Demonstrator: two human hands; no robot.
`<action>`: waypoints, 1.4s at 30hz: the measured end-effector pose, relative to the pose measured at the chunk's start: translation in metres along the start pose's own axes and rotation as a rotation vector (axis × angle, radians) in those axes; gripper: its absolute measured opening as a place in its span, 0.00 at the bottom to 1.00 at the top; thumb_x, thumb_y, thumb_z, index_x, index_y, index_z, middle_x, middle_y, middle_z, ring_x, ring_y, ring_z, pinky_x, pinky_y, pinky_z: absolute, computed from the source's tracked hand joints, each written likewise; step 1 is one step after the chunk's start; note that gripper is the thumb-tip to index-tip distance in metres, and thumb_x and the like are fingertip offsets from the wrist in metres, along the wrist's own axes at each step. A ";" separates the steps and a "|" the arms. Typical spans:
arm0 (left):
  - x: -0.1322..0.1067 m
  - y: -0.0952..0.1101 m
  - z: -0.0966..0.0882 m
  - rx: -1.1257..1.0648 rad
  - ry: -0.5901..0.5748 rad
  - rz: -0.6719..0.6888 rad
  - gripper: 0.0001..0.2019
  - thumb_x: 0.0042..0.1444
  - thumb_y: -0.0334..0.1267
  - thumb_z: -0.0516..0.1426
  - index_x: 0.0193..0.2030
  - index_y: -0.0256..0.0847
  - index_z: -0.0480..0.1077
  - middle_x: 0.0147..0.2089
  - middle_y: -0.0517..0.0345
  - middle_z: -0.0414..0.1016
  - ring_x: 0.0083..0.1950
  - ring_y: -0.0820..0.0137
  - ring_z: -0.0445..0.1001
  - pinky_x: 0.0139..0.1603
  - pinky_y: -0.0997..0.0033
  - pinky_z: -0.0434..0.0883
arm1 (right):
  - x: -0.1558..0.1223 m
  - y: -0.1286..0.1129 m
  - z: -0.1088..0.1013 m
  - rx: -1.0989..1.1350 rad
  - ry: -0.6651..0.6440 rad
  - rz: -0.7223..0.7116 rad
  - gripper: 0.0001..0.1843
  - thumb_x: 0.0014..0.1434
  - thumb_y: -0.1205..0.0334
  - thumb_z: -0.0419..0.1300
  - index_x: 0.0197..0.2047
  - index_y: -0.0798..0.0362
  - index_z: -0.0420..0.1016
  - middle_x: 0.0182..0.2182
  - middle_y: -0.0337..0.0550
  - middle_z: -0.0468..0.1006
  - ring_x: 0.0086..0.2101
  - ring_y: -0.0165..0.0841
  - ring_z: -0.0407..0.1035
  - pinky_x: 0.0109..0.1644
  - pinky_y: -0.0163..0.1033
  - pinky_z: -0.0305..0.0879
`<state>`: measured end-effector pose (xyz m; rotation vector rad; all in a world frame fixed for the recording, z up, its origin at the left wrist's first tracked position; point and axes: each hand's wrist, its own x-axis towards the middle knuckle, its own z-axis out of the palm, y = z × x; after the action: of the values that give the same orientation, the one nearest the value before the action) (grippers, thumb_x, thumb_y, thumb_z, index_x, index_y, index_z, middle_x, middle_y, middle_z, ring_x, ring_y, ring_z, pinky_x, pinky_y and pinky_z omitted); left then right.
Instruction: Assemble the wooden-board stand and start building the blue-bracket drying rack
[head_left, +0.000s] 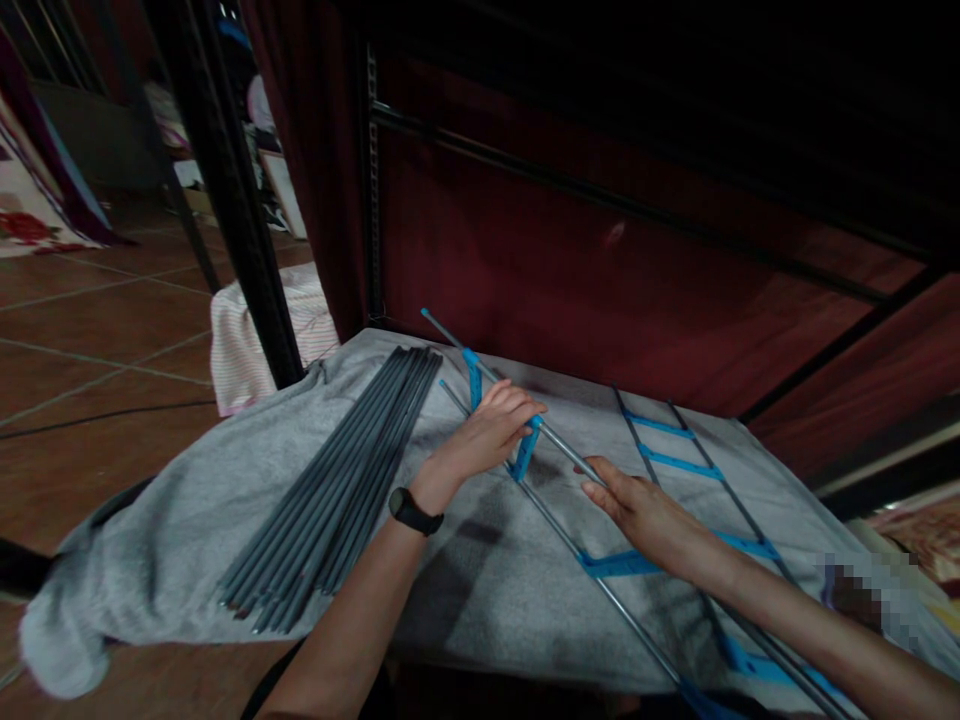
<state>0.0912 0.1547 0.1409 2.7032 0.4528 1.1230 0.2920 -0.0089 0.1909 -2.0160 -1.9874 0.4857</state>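
Observation:
Between my hands is a ladder-like frame of two grey metal tubes (pixel 551 520) joined by blue plastic crosspieces (pixel 621 564). My left hand (pixel 495 425), with a black watch on the wrist, is wrapped over the upper tube beside a blue crosspiece (pixel 528 450). Farther down that tube, my right hand (pixel 630 505) grips it with the thumb along the top. The tubes' far ends carry small blue tips. Under my right forearm the frame's near part is partly hidden.
A pile of loose grey tubes (pixel 337 480) lies on the grey cloth (pixel 202 500) at left. Another blue-runged frame (pixel 682 460) rests at right. Black metal posts (pixel 232 190) and a dark red curtain (pixel 540 260) stand around the cloth-covered surface.

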 end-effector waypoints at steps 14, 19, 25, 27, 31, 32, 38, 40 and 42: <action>0.002 -0.013 0.009 0.293 0.226 -0.088 0.08 0.63 0.35 0.54 0.32 0.40 0.69 0.34 0.52 0.72 0.42 0.62 0.68 0.47 0.59 0.65 | -0.018 -0.022 0.008 0.560 -0.084 0.126 0.20 0.60 0.40 0.56 0.38 0.49 0.71 0.24 0.35 0.69 0.23 0.27 0.62 0.25 0.32 0.57; 0.005 0.001 0.013 0.305 0.268 -0.046 0.17 0.65 0.43 0.53 0.26 0.40 0.69 0.26 0.55 0.70 0.35 0.65 0.68 0.44 0.62 0.62 | -0.036 -0.030 0.002 0.772 -0.248 0.341 0.30 0.50 0.30 0.59 0.38 0.49 0.67 0.15 0.27 0.58 0.13 0.22 0.47 0.15 0.30 0.42; 0.008 0.023 0.010 0.248 0.240 -0.079 0.19 0.67 0.43 0.51 0.27 0.40 0.72 0.26 0.53 0.70 0.34 0.64 0.67 0.42 0.61 0.60 | -0.044 -0.025 -0.005 0.795 -0.295 0.373 0.30 0.52 0.29 0.57 0.37 0.50 0.67 0.12 0.23 0.50 0.11 0.21 0.40 0.13 0.30 0.34; 0.007 0.029 0.008 0.278 0.262 -0.082 0.19 0.68 0.42 0.50 0.27 0.40 0.72 0.25 0.54 0.69 0.34 0.64 0.67 0.42 0.61 0.60 | -0.047 -0.023 -0.007 0.814 -0.298 0.366 0.30 0.52 0.30 0.58 0.37 0.50 0.66 0.12 0.22 0.50 0.10 0.20 0.39 0.13 0.30 0.33; 0.003 0.034 0.005 0.362 0.294 -0.048 0.19 0.68 0.40 0.49 0.27 0.40 0.71 0.24 0.56 0.68 0.33 0.66 0.66 0.41 0.62 0.59 | -0.051 -0.023 -0.013 0.876 -0.345 0.366 0.27 0.54 0.33 0.59 0.38 0.50 0.67 0.14 0.23 0.52 0.10 0.19 0.40 0.13 0.30 0.33; 0.001 0.034 0.004 0.372 0.307 -0.039 0.19 0.68 0.39 0.49 0.27 0.40 0.71 0.24 0.56 0.68 0.32 0.67 0.66 0.41 0.62 0.58 | -0.051 -0.024 -0.015 0.897 -0.366 0.377 0.26 0.54 0.35 0.60 0.39 0.51 0.68 0.15 0.24 0.52 0.11 0.19 0.40 0.13 0.30 0.33; 0.002 0.035 0.000 0.424 0.344 -0.020 0.18 0.68 0.40 0.50 0.27 0.40 0.71 0.23 0.57 0.67 0.32 0.67 0.65 0.39 0.63 0.58 | -0.048 -0.031 -0.027 0.948 -0.432 0.407 0.25 0.53 0.37 0.63 0.39 0.52 0.68 0.16 0.25 0.53 0.12 0.19 0.41 0.13 0.29 0.35; 0.004 0.038 -0.005 0.430 0.310 -0.009 0.18 0.68 0.39 0.50 0.27 0.40 0.70 0.24 0.57 0.68 0.32 0.67 0.65 0.38 0.63 0.59 | -0.049 -0.033 -0.029 0.917 -0.424 0.388 0.27 0.53 0.36 0.63 0.39 0.52 0.68 0.16 0.24 0.53 0.12 0.19 0.42 0.13 0.29 0.36; 0.005 0.043 -0.015 0.427 0.262 0.012 0.16 0.67 0.38 0.50 0.28 0.40 0.70 0.26 0.56 0.69 0.33 0.66 0.66 0.39 0.63 0.61 | -0.051 -0.036 -0.030 0.878 -0.392 0.367 0.28 0.54 0.35 0.61 0.38 0.53 0.67 0.15 0.24 0.53 0.11 0.19 0.42 0.13 0.29 0.35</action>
<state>0.0930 0.1167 0.1667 2.9159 0.8004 1.5474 0.2717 -0.0575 0.2361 -1.7363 -1.1691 1.5997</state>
